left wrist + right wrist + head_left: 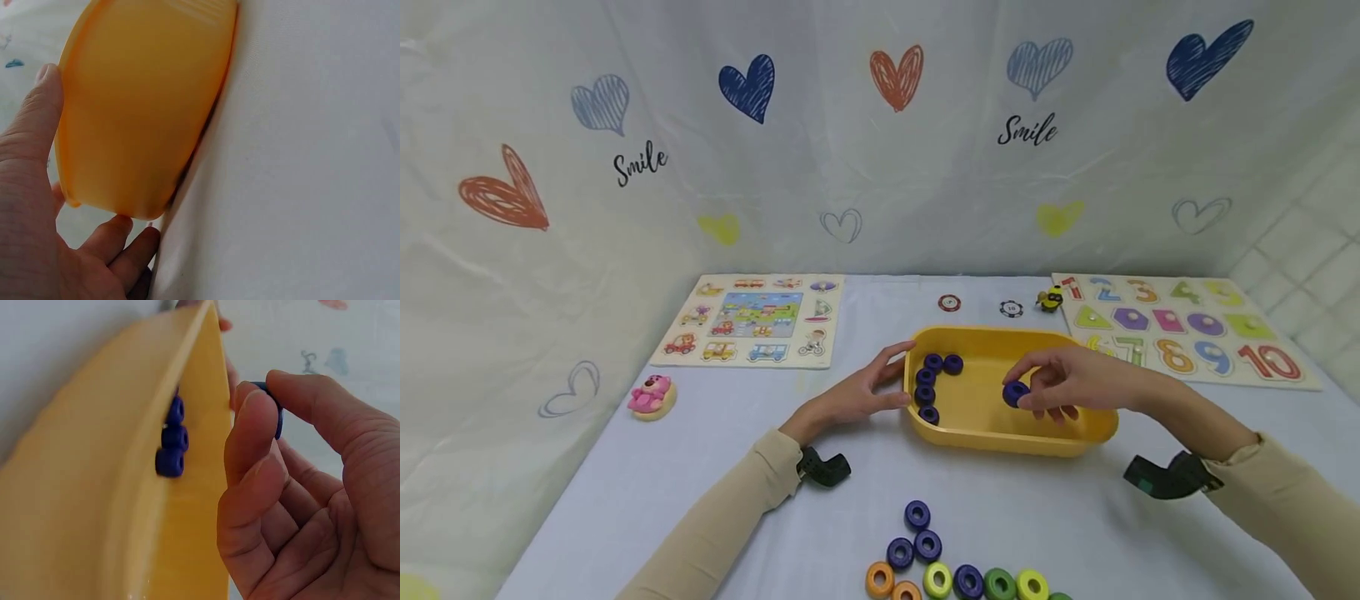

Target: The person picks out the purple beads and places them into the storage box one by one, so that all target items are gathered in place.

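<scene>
A yellow tray [985,439] stands on the table, several dark purple rings [926,377] lined along the left end inside it. Against that end rests my left hand [872,383], thumb and fingers spread along the outer wall. The left wrist view shows the thumb at the rim of the tray [137,106] and fingertips by its end. My right hand [1063,379], over the tray's right half, pinches one dark purple ring [1015,394] between thumb and fingertips. In the right wrist view the fingers mostly cover the pinched ring [279,419].
Near the front edge lie loose rings, purple [927,546], orange [880,579], yellow [937,580] and green [999,583]. A picture puzzle board [752,321] is back left, a number puzzle board [1180,329] back right. A pink bear toy [651,396] sits left; two chips [950,302] and a bee figure [1050,299] lie behind.
</scene>
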A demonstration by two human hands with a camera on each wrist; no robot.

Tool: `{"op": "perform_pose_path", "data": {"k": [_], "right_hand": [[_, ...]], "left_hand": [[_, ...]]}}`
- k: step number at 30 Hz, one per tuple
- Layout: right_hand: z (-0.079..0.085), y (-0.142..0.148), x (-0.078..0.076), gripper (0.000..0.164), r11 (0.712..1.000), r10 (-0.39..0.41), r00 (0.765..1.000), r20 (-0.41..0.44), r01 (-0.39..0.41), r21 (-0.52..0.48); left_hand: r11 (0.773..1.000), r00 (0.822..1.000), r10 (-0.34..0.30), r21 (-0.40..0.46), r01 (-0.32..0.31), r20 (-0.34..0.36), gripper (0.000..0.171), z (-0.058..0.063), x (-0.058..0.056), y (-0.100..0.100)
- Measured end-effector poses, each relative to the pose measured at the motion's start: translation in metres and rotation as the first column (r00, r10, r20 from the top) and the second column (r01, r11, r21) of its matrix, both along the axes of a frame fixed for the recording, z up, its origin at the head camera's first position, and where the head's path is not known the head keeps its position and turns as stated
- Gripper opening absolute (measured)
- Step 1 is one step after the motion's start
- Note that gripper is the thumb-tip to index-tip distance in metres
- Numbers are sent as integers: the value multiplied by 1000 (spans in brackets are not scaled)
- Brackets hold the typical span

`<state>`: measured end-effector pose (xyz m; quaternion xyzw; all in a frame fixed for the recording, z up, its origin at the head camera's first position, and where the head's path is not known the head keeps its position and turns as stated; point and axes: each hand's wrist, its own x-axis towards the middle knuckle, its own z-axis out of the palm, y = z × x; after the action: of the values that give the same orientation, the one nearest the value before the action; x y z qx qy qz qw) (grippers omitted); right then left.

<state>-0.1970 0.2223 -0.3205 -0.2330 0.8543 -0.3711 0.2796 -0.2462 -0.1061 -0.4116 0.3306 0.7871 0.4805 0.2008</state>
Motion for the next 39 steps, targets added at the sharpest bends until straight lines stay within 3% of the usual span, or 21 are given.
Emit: {"op": "perform_pose_path", "data": {"k": [5,11,17,33,39], "right_hand": [[-4,-5,-29,42,998,-49,999,12,49,30],[-10,-15,-52,49,991,-106,994,5,105,85],[-22,-23,-67,45,989,-62,997,-40,66,129],[-36,-39,-74,40,978,-6,999,-42,15,206],[-33,-41,-75,36,978,3,995,-97,17,207]], "left_hand": [[1000,1000,-21,-6,21,15,81,19,10,0],[1000,1000,-22,-7,22,18,80,19,9,0],[1000,1000,-20,-11,20,21,81,19,8,-2],[999,999,-35,8,35,27,80,18,11,-1],[1000,1000,-19,15,18,21,79,0,1,-1]]}}
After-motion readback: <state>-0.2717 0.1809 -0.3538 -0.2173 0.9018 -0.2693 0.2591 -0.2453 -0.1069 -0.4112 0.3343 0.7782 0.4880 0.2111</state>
